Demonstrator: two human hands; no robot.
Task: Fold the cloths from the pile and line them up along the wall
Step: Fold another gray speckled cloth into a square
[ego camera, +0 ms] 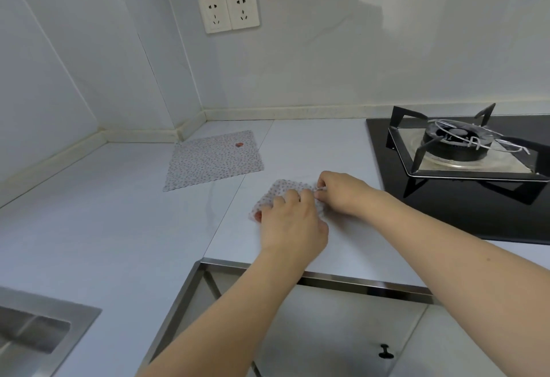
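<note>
A small white cloth with red dots (pixel 275 193), partly folded, lies on the white counter (pixel 119 228) in the middle. My left hand (pixel 293 222) rests flat on it, covering its near half. My right hand (pixel 339 193) pinches its right edge between thumb and fingers. A second cloth of the same print (pixel 212 159) lies spread flat nearer the wall corner, with a red patch at its far side. No pile of cloths is in view.
A black gas hob with a burner stand (pixel 464 150) takes up the right of the counter. A steel sink (pixel 32 329) sits at the lower left. Two wall sockets (pixel 229 10) hang above the corner. A cabinet front with a black knob (pixel 386 353) lies below the counter edge.
</note>
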